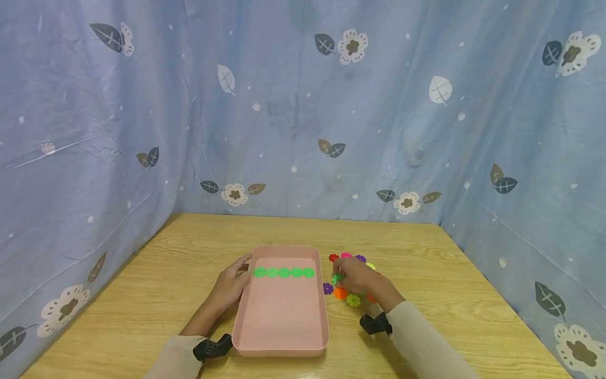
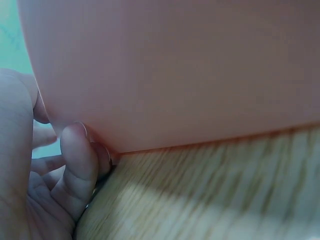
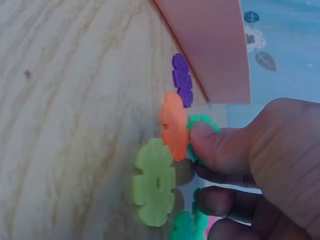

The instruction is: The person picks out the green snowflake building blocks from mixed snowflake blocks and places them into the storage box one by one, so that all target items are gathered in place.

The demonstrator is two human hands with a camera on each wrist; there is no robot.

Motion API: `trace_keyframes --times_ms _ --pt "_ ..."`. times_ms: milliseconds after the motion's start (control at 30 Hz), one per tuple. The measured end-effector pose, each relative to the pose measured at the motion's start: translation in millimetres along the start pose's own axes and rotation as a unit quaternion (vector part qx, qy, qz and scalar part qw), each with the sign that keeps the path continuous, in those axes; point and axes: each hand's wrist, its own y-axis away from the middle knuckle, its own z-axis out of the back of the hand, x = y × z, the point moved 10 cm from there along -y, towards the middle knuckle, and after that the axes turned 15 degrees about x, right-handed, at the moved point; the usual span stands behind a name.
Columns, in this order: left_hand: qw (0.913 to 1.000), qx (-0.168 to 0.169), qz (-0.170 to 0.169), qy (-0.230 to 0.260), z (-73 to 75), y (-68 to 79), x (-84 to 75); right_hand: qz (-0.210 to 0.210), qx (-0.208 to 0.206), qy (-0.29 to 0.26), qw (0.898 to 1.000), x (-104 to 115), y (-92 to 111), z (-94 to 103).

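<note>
A pink tray [image 1: 284, 326] stands on the table, with a row of several green flower-shaped plastic pieces [image 1: 284, 272] across its far part. My left hand [image 1: 232, 284] holds the tray's left wall towards the far corner; in the left wrist view its thumb [image 2: 80, 155] lies against the outside, low down. Right of the tray, my right hand [image 1: 357, 275] pinches a green flower-shaped piece [image 3: 201, 121] between thumb and finger. Under and around that hand lie an orange piece [image 3: 175, 127], a yellow-green piece [image 3: 154, 182] and a purple piece [image 3: 182, 80]. Some pieces are hidden by the hand.
Beyond the right hand lie more flower-shaped pieces, among them a red one [image 1: 333, 257], a pink one [image 1: 346, 255] and a purple one [image 1: 361, 258]. A blue patterned curtain [image 1: 293, 131] closes off the wooden table [image 1: 208, 237] at the back and sides.
</note>
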Motion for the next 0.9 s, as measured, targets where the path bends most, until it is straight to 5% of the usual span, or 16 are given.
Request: trace_keyframes --times_ms 233,500,900 --pt "0.9997 0.006 -0.008 0.023 -1.3 2.3 -1.5 0.049 0.009 0.031 0.998 12.1 -1.8 8.5" --pt "0.9998 0.003 -0.007 0.021 -0.6 1.9 -0.4 0.08 -0.028 0.032 0.996 22.4 -4.9 25.6" --pt "0.9999 -0.002 -0.004 0.012 0.6 1.9 0.3 0.126 -0.016 -0.009 0.992 51.6 -10.0 39.0"
